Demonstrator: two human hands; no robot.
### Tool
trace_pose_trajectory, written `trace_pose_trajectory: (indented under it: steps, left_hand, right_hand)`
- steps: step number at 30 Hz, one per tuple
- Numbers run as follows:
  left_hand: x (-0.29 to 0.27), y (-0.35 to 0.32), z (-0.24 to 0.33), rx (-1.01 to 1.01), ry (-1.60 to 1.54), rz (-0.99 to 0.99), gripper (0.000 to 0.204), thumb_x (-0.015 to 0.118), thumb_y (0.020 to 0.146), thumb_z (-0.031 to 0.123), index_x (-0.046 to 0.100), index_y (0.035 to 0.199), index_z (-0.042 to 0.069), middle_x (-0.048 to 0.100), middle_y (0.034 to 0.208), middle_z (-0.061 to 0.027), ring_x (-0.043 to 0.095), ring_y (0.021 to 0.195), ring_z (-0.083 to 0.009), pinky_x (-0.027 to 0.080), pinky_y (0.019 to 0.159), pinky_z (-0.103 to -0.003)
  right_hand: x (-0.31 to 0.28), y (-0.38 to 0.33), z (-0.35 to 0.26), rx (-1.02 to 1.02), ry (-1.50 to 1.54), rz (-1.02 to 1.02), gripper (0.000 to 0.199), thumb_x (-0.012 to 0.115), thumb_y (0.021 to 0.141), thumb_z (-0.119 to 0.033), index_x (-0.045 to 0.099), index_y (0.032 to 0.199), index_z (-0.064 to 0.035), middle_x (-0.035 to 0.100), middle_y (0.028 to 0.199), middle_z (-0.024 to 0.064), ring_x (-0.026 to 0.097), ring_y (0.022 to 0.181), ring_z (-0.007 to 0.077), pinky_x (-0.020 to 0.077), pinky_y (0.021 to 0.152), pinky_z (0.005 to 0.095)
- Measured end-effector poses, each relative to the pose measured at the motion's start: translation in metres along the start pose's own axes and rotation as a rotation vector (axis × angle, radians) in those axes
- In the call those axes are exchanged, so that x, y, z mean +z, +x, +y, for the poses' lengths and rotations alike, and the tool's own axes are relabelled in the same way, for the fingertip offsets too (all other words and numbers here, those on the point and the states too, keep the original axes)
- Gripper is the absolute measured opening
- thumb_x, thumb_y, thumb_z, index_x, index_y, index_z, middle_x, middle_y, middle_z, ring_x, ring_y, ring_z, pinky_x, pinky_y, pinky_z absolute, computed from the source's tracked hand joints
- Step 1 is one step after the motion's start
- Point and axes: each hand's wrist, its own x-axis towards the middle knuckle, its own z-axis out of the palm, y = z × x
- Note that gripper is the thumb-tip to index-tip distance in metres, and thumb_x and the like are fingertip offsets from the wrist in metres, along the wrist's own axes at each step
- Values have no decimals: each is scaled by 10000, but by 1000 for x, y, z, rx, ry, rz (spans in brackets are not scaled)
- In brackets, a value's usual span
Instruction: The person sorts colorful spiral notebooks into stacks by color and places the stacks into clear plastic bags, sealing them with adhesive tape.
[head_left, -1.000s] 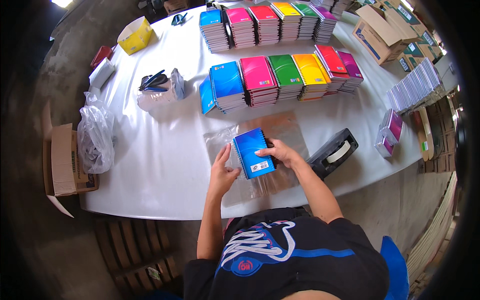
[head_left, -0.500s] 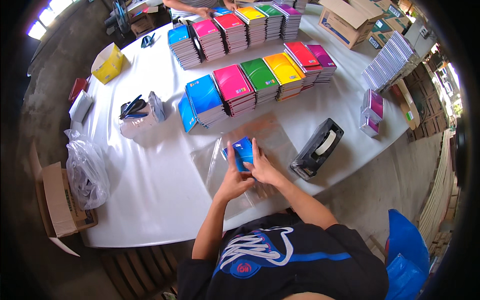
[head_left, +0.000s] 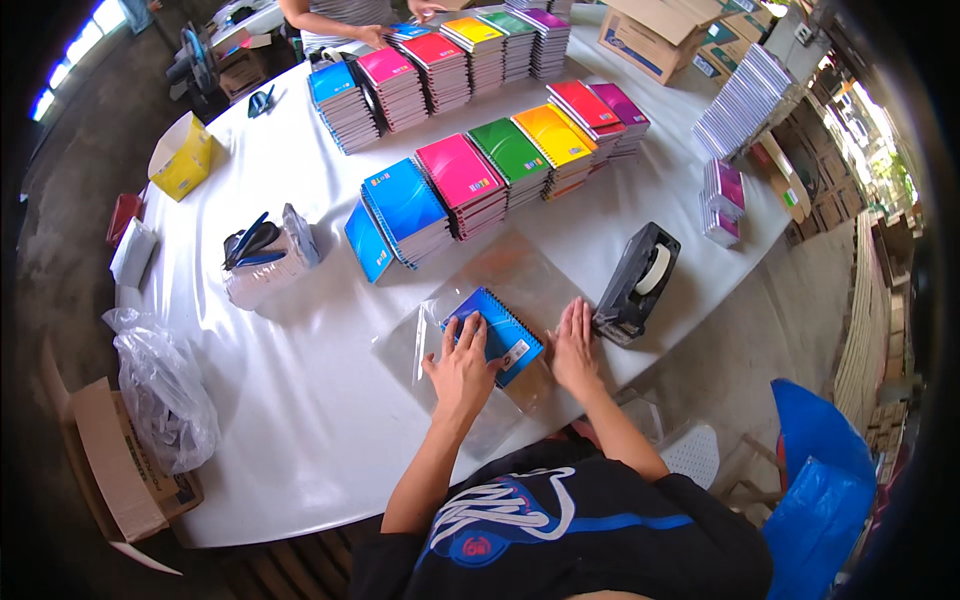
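A blue spiral notebook lies flat on the white table inside a clear plastic sleeve. My left hand presses flat on the notebook's near left corner, fingers spread. Just right of the notebook, my right hand lies flat on the sleeve with fingers together. Neither hand grips anything. A pile of clear sleeves spreads under and behind the notebook.
A black tape dispenser stands right of my right hand. Stacks of coloured notebooks fill the middle and far table. A person's arms work at the far edge. A scissors holder, yellow box, plastic bag and cardboard box lie left.
The notebook went from held upright in both hands to lying flat in the sleeve. Both hands now rest flat, the right one off to the side.
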Motion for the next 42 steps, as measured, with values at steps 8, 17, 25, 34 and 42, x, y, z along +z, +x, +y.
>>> trace_pose_trajectory:
  steps: [8, 17, 25, 34, 42]
  left_hand:
    - [-5, 2, 1, 14, -84, -59, 640, 704, 758, 263, 450, 1327, 118, 330, 1443, 25, 265, 1353, -245, 377, 832, -680]
    - [-5, 1, 4, 49, -48, -57, 664, 723, 742, 265, 448, 1324, 102, 332, 1432, -2, 268, 1348, -287, 426, 802, -633]
    - [-3, 0, -3, 40, -95, -48, 627, 707, 762, 251, 448, 1313, 99, 309, 1436, -3, 250, 1352, -294, 410, 787, -682]
    - [-3, 5, 3, 16, -146, -77, 650, 714, 755, 268, 443, 1324, 107, 302, 1443, 2, 234, 1363, -285, 388, 815, -705]
    - [8, 6, -3, 30, -132, -40, 671, 726, 739, 290, 448, 1324, 113, 331, 1435, 5, 237, 1366, -274, 381, 808, -715]
  right_hand:
    - [9, -4, 7, 23, 753, 80, 485, 592, 823, -84, 465, 1290, -45, 458, 1325, 168, 547, 1030, 228, 451, 889, 341]
    - [-31, 86, 8, -137, 814, -126, 338, 758, 738, -203, 557, 943, -26, 548, 739, -4, 508, 676, 85, 388, 568, 231]
    - [-72, 69, -3, 32, 513, -99, 292, 753, 711, -135, 543, 900, -60, 663, 717, 126, 659, 689, 281, 496, 634, 363]
    - [-32, 75, 8, -91, 107, -131, 366, 446, 865, -57, 323, 1208, -93, 632, 785, 251, 626, 727, 434, 487, 644, 518]
    - [-34, 71, 7, -115, 221, -68, 414, 416, 846, -3, 316, 1248, -24, 637, 819, 239, 620, 769, 437, 487, 675, 523]
